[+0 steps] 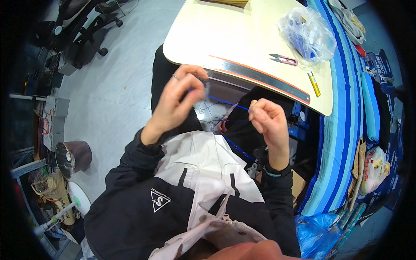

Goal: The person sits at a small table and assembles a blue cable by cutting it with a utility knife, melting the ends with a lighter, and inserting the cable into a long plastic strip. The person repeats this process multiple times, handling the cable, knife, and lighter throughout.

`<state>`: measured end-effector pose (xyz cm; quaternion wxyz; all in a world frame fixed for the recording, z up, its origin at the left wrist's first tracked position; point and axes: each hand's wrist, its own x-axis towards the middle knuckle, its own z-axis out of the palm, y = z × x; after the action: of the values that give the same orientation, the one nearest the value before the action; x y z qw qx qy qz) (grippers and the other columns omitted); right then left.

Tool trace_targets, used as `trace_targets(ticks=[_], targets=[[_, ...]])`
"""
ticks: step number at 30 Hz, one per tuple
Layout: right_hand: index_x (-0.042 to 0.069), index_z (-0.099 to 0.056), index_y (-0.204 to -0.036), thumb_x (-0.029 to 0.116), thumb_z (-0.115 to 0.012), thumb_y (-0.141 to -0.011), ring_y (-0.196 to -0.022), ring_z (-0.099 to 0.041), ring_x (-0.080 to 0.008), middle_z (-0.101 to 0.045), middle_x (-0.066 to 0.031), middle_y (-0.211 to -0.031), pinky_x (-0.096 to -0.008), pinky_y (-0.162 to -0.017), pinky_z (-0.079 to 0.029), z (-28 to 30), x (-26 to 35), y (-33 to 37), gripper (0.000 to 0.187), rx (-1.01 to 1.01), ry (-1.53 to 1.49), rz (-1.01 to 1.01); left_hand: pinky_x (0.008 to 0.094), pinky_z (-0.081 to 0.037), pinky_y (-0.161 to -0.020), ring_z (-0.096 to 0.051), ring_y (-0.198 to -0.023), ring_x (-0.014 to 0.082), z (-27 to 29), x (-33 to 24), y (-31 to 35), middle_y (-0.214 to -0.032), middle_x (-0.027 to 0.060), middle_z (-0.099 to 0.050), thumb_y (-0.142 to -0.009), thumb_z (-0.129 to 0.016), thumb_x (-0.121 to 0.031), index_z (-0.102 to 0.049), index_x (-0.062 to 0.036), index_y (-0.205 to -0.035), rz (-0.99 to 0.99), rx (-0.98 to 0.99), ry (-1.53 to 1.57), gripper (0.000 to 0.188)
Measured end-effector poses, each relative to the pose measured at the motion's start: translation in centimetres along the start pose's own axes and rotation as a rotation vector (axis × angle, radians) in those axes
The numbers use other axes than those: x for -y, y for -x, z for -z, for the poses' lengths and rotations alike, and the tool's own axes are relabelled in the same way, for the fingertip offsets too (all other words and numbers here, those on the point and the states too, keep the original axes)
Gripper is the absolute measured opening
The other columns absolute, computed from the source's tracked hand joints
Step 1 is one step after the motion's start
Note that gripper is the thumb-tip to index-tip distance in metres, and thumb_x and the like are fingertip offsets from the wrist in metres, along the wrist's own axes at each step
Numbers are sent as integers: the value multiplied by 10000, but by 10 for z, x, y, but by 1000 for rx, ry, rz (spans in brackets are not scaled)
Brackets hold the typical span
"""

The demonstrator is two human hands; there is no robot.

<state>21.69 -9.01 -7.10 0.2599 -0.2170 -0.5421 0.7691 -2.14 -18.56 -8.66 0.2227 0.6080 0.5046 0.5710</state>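
A thin blue cord stretches between my two hands, just in front of the table's near edge. My right hand pinches it between thumb and bent fingers. At the other end my left hand, with a ring on one finger and slightly blurred, has its fingers curled around the cord. Loose dark-blue loops of cord hang below, over my lap, and a blue braided length slants down toward a small metal clip. Past my hands, a steel ruler with orange edges lies along the table edge.
On the cream table are thread snips with a pink handle, a yellow lighter and a clear plastic bag. Blue striped cloth runs along the right. A dark bin and a wheeled chair stand at left.
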Motion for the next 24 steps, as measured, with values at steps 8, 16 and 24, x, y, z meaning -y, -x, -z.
trace_targets(ticks=[8, 16, 24], targets=[[0, -592, -872, 161, -586, -938, -636, -500, -95, -580, -75, -786, -202, -614, -398, 29, 24, -8, 174, 87, -104, 92, 200, -391, -550, -464, -605, 51, 23, 17, -3, -731, 2, -546, -943, -514, -41, -558, 8, -935, 209, 59, 337, 66], [35, -570, -854, 235, -534, -971, -663, -427, -125, -484, -10, -615, -258, -705, -370, 17, 65, -11, 234, 77, -126, 203, 185, -371, -591, -466, -677, 48, -32, 36, -18, -797, -13, -560, -953, -539, -104, -582, -40, -949, 233, 64, 405, 78], [53, -484, -778, 244, -497, -986, -479, -265, -55, -316, 52, -535, -225, -483, -247, 79, 84, 35, 283, -81, -82, 132, 170, -311, -517, -413, -605, 22, 65, 69, -21, -790, -17, -568, -960, -571, -152, -614, -79, -964, 91, -599, 264, 85]])
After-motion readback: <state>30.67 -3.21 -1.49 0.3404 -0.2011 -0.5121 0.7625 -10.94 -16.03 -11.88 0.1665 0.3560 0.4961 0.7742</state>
